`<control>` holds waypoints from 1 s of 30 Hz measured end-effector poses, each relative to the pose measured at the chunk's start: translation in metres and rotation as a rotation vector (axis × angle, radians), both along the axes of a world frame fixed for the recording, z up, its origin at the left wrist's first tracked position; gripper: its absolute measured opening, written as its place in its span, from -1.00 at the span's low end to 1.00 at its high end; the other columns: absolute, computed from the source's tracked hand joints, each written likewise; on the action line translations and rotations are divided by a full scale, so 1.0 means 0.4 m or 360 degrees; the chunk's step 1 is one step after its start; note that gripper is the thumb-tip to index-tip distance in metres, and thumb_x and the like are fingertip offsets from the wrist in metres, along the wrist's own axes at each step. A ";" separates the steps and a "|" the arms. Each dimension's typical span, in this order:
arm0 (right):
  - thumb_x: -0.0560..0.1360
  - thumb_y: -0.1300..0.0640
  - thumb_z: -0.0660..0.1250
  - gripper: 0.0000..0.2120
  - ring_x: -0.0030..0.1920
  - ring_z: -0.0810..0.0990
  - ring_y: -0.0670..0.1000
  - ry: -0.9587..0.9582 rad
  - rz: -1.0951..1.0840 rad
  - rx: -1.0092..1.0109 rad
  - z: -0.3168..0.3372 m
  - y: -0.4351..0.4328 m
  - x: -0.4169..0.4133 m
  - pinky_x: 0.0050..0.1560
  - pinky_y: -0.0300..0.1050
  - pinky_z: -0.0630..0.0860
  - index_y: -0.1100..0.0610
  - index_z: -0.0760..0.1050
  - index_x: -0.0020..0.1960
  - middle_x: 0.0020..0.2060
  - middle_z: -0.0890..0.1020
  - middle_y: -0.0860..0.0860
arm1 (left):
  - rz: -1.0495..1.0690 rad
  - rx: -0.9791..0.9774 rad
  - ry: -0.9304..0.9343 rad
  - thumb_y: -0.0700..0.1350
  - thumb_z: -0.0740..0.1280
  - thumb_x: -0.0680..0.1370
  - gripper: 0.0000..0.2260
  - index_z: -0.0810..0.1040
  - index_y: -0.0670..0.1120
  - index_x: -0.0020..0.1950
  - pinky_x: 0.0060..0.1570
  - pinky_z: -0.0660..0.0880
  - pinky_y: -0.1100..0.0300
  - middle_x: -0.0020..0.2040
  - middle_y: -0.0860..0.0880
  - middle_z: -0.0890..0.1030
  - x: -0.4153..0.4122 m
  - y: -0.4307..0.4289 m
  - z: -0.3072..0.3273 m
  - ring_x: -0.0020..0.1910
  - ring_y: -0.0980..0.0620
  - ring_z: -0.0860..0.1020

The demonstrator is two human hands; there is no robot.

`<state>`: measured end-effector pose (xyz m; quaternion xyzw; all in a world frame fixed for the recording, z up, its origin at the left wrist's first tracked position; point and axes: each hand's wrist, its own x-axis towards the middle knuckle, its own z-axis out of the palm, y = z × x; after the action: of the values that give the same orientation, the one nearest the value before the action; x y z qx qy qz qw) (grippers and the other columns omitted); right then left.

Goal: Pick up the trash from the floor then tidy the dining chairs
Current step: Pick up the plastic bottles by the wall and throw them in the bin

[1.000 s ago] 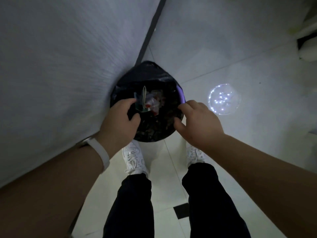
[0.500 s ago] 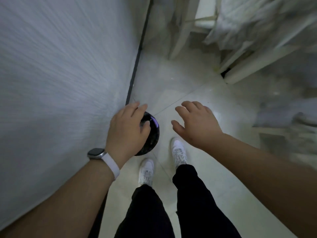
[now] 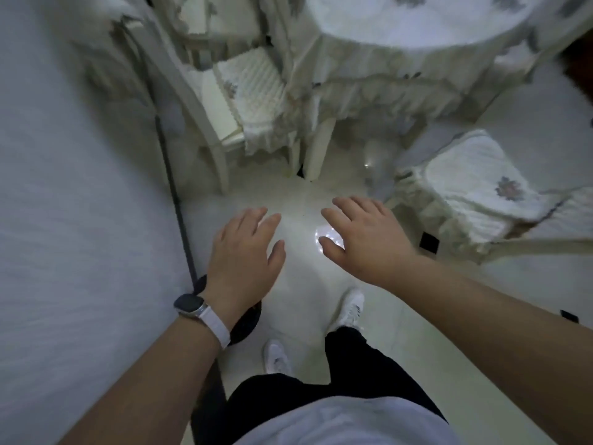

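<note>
The hands have left the black bin (image 3: 248,322), fingers (image 3: 253,220) now loosely spread and holding nothing, left hand (image 3: 240,255) and right hand (image 3: 369,239) above the floor (image 3: 298,194). The bin sits under the left wrist; one chair (image 3: 250,88) stands at the cloth-covered bench (image 3: 417,30), a second chair (image 3: 465,184) apart on the right.

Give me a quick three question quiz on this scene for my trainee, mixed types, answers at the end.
1. True or false: the left hand and the right hand both hold trash.
2. The black bin stands: A) by the wall, partly hidden by the left wrist; B) under the table; C) on the table.
3. How many cushioned chairs show?
Key: 1 false, both empty; 2 A; 3 two: left chair, right chair.
</note>
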<state>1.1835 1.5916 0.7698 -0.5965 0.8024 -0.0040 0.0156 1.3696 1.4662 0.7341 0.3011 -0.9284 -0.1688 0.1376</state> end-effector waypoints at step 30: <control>0.48 -0.13 0.22 -0.57 0.09 0.57 0.18 0.0340 -0.1178 -0.0511 0.257 1.328 -0.605 0.15 0.06 0.39 0.14 0.59 0.14 0.11 0.62 0.13 | -0.1147 -0.0330 0.0348 0.03 0.25 0.54 -0.60 0.57 -0.12 0.30 0.18 0.50 -0.14 0.29 -0.14 0.57 -0.931 1.037 0.356 0.27 -0.18 0.52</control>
<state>0.9417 2.1229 0.8725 -0.2596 0.9490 -0.0726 -0.1634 0.9971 1.8811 0.8767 -0.0795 -0.9666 -0.1427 0.1974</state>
